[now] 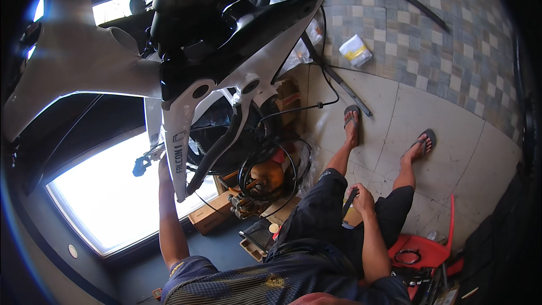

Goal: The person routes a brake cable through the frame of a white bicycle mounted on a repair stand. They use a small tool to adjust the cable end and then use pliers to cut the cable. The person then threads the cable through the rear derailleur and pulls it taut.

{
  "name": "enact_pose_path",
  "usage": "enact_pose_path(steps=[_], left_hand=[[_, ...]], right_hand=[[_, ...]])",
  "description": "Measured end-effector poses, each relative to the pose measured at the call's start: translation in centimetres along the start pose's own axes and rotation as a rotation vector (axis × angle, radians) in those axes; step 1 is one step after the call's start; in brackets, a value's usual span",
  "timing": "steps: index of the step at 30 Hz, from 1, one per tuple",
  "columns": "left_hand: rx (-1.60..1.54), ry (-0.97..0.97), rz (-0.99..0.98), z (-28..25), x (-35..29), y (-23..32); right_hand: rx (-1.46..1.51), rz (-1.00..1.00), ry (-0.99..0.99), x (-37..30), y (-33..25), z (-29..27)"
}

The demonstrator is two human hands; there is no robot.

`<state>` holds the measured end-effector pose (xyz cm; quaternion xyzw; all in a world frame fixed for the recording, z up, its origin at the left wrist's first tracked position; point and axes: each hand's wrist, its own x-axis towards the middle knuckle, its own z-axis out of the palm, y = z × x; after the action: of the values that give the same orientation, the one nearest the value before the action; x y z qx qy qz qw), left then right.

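Note:
A white and black bicycle frame (178, 141) hangs in front of me on the left, its pale rear arm pointing down toward me. My left arm reaches up to that arm's lower part. My left hand (164, 164) is mostly behind it, its fingers hidden. Beside the hand, a dark blue-grey rear derailleur-like part (145, 162) sticks out to the left. My right hand (363, 199) is closed in front of my lap around a dark strip-like object (350, 200) whose kind I cannot make out. A yellowish and grey piece (353, 217) shows just below that hand.
Coiled black cables (268, 169) and a cardboard box (209, 213) lie below the frame. A red plastic chair (420, 254) holding tools stands at my right. A metal stand leg (341, 85) crosses the tiled floor near a white and yellow packet (355, 51).

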<state>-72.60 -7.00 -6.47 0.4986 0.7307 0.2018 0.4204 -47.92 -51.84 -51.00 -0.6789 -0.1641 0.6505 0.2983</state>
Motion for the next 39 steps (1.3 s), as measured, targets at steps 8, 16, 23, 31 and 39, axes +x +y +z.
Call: enact_pose_path(steps=[8,16,23,31,39], left_hand=[[0.149,-0.116,0.061,3.9,-0.8,1.3],[0.163,-0.100,0.051,4.9,-0.2,1.5],[0.160,-0.066,0.034,4.9,-0.8,1.6],[0.140,-0.042,0.008,4.8,-1.3,1.2],[0.112,-0.039,-0.003,4.3,-1.6,1.1]], right_hand=[[-0.044,0.032,-0.042,0.4,-0.4,0.6],[-0.014,0.031,-0.078,0.5,-1.0,0.9],[-0.010,0.024,-0.110,0.9,-0.5,1.5],[-0.016,0.024,-0.145,1.5,-0.6,1.9],[-0.030,0.063,-0.155,2.1,-0.5,2.7]])
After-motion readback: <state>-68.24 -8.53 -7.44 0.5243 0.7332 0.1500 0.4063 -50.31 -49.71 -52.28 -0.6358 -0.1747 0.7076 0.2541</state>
